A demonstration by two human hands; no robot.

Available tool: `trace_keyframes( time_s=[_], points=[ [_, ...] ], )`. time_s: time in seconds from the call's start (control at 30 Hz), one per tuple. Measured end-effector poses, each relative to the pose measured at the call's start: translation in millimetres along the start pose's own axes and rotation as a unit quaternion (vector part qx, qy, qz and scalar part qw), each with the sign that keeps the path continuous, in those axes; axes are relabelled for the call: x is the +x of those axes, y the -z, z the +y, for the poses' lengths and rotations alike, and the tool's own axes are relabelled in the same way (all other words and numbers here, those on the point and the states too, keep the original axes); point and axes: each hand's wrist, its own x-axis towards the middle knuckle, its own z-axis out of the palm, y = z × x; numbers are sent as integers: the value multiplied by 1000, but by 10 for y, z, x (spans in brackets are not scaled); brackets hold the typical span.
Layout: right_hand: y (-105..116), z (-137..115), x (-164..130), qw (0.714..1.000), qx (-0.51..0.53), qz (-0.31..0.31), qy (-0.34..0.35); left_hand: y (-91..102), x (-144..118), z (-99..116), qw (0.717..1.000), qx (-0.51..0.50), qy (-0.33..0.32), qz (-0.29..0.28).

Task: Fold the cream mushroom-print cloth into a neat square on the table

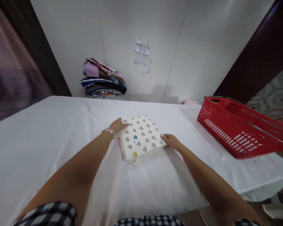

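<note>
1. Lying on the white table, the folded cloth sits between the left hand and right hand.
2. The left thumb rests on top near the far left corner; the right fingers touch the right corner. Whether either hand pinches the layers, I cannot tell.
3. It looks light and soft; loose layers may slide, so opposite edges seem the best hold.

On our white-covered table we see a mushroom-print folded cloth near the middle, a red basket toward the right edge, and a fabric stack at the far edge.
</note>
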Motion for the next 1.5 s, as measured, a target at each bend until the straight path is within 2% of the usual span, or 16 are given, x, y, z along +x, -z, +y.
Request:
trace_keyframes(
  time_s=[0.13,0.23,0.4,0.53,0.63,0.7,0.77,0.87,0.93,1.0,1.1,1.23,1.4,1.5],
  points=[
    [-56,-2,53,999,-7,46,5,-172,-60,-223,999,3,43,15],
    [-76,-54,39,999,21,39,15,-223,-54,-263,999,-17,38,20],
    [-195,-94,-321,997,74,12,21,-247,-19,-212,998,-55,17,27],
    [-287,-83,-596,999,28,36,-2,-212,-161,-212,995,-96,8,14],
    [-308,-103,-647,993,-40,108,40,-148,-458,-273,990,-129,-10,48],
    [-306,-160,-653,976,-64,165,128,-114,-757,-334,985,-150,-23,82],
    [-308,-258,-668,955,-53,196,217,-112,-1107,-392,979,-175,-26,97],
    [-353,-430,-702,946,-10,154,284,-180,-1614,-448,973,-207,-47,86],
    [-418,-509,-712,946,11,101,309,-245,-1865,-460,968,-207,-109,87],
    [-494,-529,-714,937,6,80,339,-300,-2019,-457,965,-171,-178,90],
    [-584,-462,-729,917,-50,85,387,-341,-2104,-431,960,-82,-250,96],
    [-616,-334,-767,891,-111,90,430,-357,-2109,-345,954,3,-282,105],
    [-619,-291,-746,892,-122,111,421,-392,-2103,-242,942,32,-315,109],
    [-640,-286,-711,898,-125,105,408,-408,-2094,-223,942,42,-313,111]
  ],
)
